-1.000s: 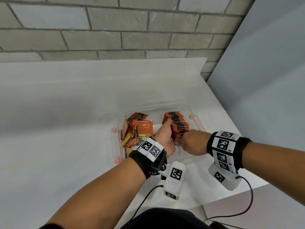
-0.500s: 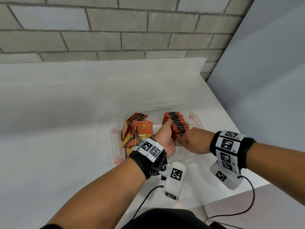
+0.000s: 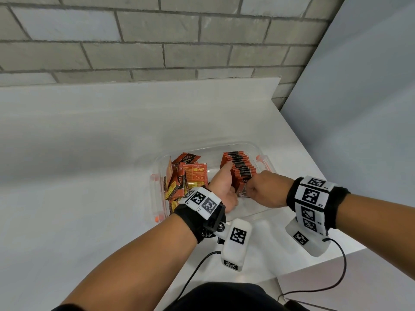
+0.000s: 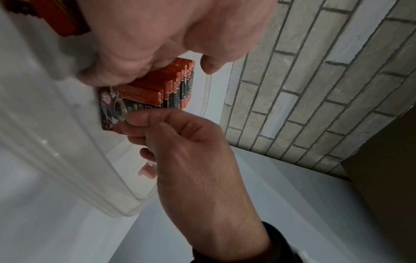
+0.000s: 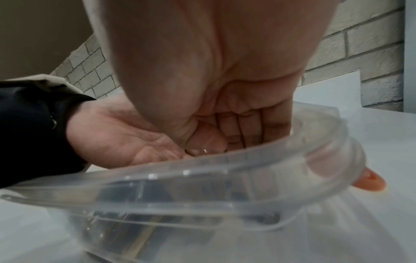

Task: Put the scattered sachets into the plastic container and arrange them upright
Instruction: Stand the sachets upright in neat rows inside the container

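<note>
A clear plastic container (image 3: 253,145) with orange clips sits on the white counter. In its right half stands an upright row of red-and-black sachets (image 3: 240,167). Loose sachets (image 3: 186,176) lie piled in its left half. My left hand (image 3: 222,182) lies flat along the left side of the row, with the index finger stretched forward. My right hand (image 3: 260,189) pinches the nearest sachet (image 3: 242,190) at the front end of the row. In the left wrist view, thumb and forefinger of the right hand (image 4: 157,128) hold that sachet (image 4: 110,105) by its right edge. The right wrist view looks over the container rim (image 5: 202,179) at curled right fingers.
The counter's right edge (image 3: 314,167) runs close beside the container, with a grey panel beyond it. A brick wall (image 3: 179,41) stands behind the counter. Wrist camera cables (image 3: 341,265) hang near the counter's front edge.
My right hand and wrist have drawn slightly to the right and back while still at the front sachet. The left hand has stayed against the row.
</note>
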The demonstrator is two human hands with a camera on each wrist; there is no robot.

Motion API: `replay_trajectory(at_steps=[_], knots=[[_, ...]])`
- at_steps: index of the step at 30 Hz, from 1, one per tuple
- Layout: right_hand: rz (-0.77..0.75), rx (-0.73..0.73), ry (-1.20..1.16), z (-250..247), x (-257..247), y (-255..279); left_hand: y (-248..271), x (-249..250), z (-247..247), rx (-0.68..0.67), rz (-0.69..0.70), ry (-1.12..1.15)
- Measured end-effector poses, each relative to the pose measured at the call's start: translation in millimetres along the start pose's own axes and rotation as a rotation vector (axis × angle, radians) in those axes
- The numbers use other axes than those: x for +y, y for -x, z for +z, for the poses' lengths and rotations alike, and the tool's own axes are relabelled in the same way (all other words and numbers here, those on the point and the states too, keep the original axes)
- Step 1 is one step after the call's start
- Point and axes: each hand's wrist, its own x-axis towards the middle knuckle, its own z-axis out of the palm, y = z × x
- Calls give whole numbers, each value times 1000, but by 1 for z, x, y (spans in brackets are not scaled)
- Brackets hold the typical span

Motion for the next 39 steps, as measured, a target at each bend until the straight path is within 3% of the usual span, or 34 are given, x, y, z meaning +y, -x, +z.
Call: replay_trajectory(at_steps=[17, 26, 29, 32, 34, 39], knots=[[4, 7, -23, 1, -2, 5, 6, 0, 1, 4, 68, -2], [73, 148, -254, -16, 8, 19, 39, 10, -14, -2, 147, -123], [103, 236, -403, -20, 2, 26, 57, 21, -36, -76, 212, -184], [94, 203, -523, -18, -17, 28, 85, 46, -77, -118, 328, -249], [85, 107, -519, -13, -32, 24, 100, 62, -109, -48, 394, -245], [156, -55, -344, -5, -59, 1, 91, 59, -163, 281, 422, -349]])
